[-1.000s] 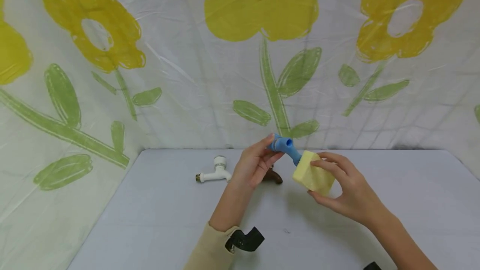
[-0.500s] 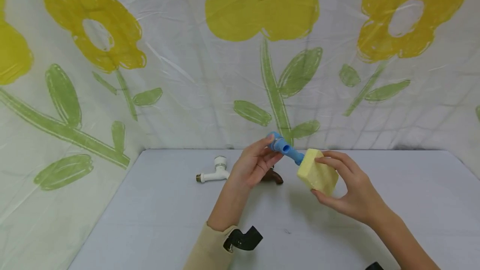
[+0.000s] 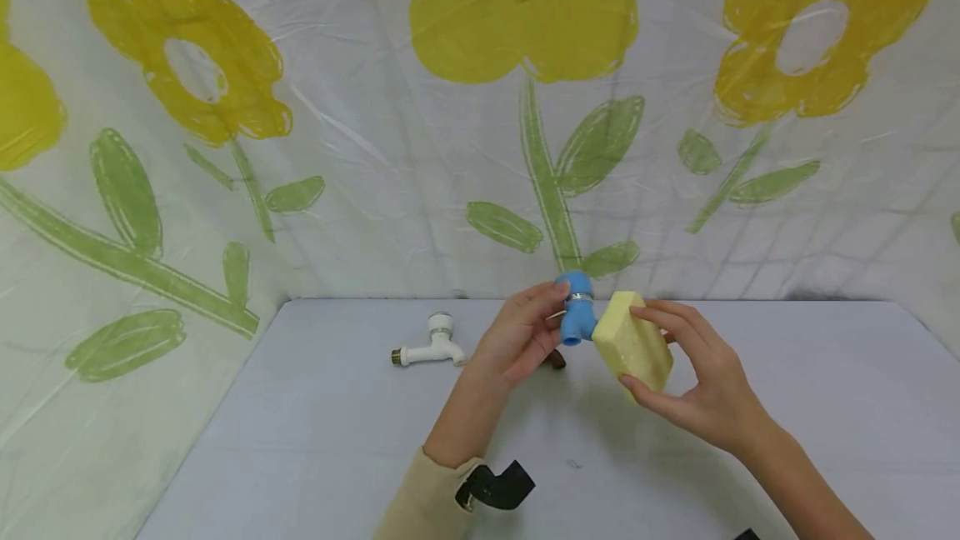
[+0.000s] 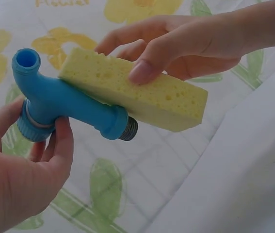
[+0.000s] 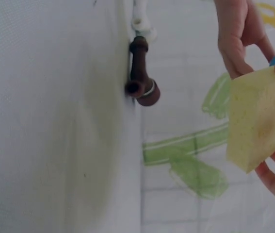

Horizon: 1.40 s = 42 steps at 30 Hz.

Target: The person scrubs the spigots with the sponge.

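My left hand [image 3: 517, 336] grips a blue plastic tap [image 3: 577, 311] by its round knob, thumb and fingers around it, up off the table. In the left wrist view the blue tap [image 4: 69, 99] shows its open spout and a dark threaded end. My right hand [image 3: 701, 377] holds a pale yellow sponge [image 3: 633, 344] between thumb and fingers. One broad side of the sponge [image 4: 132, 90] lies along the tap's body in the left wrist view. The sponge [image 5: 258, 119] hides most of the tap from the right wrist camera.
On the table [image 3: 337, 457], a white tap [image 3: 431, 344] with a brass threaded end lies left of my hands. A brown tap [image 5: 142, 73] is beside it, mostly behind my left hand in the head view. A flower-printed curtain [image 3: 360, 190] rises behind the table.
My left hand has turned the blue tap, so its spout now points down and its knob up. The sponge has shifted slightly right and stays against the tap.
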### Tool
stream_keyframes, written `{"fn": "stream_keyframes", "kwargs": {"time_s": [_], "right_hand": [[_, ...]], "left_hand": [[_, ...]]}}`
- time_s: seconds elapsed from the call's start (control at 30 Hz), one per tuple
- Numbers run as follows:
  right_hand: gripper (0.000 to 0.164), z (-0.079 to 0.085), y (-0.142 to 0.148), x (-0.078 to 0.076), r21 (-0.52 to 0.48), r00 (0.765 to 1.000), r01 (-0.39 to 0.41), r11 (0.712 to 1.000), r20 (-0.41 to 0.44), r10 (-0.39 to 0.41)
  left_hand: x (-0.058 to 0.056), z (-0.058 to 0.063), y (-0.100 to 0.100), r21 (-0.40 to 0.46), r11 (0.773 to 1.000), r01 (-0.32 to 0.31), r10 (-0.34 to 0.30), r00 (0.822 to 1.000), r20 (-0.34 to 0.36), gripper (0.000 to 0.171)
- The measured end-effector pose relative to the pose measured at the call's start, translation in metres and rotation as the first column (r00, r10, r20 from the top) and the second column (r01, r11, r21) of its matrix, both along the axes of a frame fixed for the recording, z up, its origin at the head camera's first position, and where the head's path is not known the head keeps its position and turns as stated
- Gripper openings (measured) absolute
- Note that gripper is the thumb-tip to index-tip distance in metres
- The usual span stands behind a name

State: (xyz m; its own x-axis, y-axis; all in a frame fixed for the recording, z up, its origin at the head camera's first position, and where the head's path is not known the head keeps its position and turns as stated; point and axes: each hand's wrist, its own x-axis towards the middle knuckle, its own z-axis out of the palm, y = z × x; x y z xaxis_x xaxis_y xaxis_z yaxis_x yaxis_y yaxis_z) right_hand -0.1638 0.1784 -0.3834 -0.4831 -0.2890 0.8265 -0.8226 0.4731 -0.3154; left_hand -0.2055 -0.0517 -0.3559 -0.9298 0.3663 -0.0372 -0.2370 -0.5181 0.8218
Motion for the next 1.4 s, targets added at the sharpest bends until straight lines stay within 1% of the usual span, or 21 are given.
{"fn": "stream_keyframes", "kwargs": {"time_s": [0.07,0.23,0.33,0.4,0.5,0.6,0.7,0.77,0.83,0.9,0.93,1.03,1.2,1.3,1.4], "right_hand": [[0.074,-0.001,-0.001,0.000,-0.011,1.000,0.011,1.000,-0.009,-0.011],[0.074,0.000,-0.003,0.001,-0.024,0.999,0.043,0.999,-0.012,-0.044],[0.074,0.001,-0.004,0.002,-0.035,0.998,0.061,0.998,-0.013,-0.062],[0.075,0.002,-0.004,0.002,-0.044,0.997,0.074,0.996,-0.010,-0.075],[0.077,0.002,-0.004,0.003,-0.061,0.995,0.099,0.993,0.001,-0.099],[0.080,0.002,-0.004,0.003,-0.074,0.991,0.132,0.988,0.006,-0.132],[0.082,0.004,-0.004,0.004,-0.092,0.987,0.159,0.983,0.015,-0.158],[0.084,0.004,-0.004,0.005,-0.100,0.984,0.178,0.979,0.032,-0.176],[0.086,0.005,-0.005,0.006,-0.111,0.980,0.196,0.974,0.055,-0.191],[0.087,0.005,-0.005,0.008,-0.121,0.976,0.214,0.969,0.072,-0.206],[0.088,0.005,-0.006,0.008,-0.128,0.974,0.221,0.967,0.079,-0.212],[0.088,0.004,-0.008,0.009,-0.145,0.971,0.233,0.962,0.089,-0.222],[0.089,0.003,-0.011,0.010,-0.164,0.971,0.232,0.959,0.091,-0.219],[0.089,0.003,-0.012,0.011,-0.153,0.970,0.238,0.959,0.093,-0.225],[0.089,0.004,-0.013,0.012,-0.134,0.965,0.255,0.958,0.100,-0.243]], "left_hand": [[0.001,0.000,0.002,-0.010,1.000,-0.006,0.006,1.000,0.003,0.014],[0.004,-0.002,0.008,-0.035,0.999,-0.014,0.014,1.000,0.005,0.018],[0.005,-0.003,0.011,-0.073,0.997,-0.014,0.014,1.000,0.005,0.008],[0.005,-0.004,0.013,-0.086,0.996,-0.014,0.014,1.000,-0.003,0.005],[0.007,-0.005,0.015,-0.081,0.997,-0.016,0.013,0.999,-0.035,0.005],[0.008,-0.005,0.014,-0.085,0.996,-0.006,-0.003,0.994,-0.108,0.018],[0.008,-0.004,0.010,-0.133,0.991,0.024,-0.048,0.982,-0.185,0.033],[0.008,-0.003,0.008,-0.181,0.982,0.057,-0.096,0.972,-0.215,0.039],[0.007,-0.002,0.006,-0.224,0.970,0.095,-0.151,0.958,-0.245,0.042],[0.007,-0.001,0.005,-0.255,0.958,0.130,-0.199,0.943,-0.265,0.046],[0.007,-0.001,0.004,-0.262,0.954,0.145,-0.216,0.939,-0.267,0.048],[0.007,0.000,0.002,-0.271,0.947,0.172,-0.249,0.927,-0.280,0.052],[0.007,0.001,0.000,-0.265,0.947,0.183,-0.255,0.929,-0.269,0.055],[0.007,0.001,0.001,-0.267,0.950,0.162,-0.232,0.938,-0.257,0.055],[0.007,0.001,0.003,-0.276,0.953,0.128,-0.203,0.943,-0.262,0.052]]}}
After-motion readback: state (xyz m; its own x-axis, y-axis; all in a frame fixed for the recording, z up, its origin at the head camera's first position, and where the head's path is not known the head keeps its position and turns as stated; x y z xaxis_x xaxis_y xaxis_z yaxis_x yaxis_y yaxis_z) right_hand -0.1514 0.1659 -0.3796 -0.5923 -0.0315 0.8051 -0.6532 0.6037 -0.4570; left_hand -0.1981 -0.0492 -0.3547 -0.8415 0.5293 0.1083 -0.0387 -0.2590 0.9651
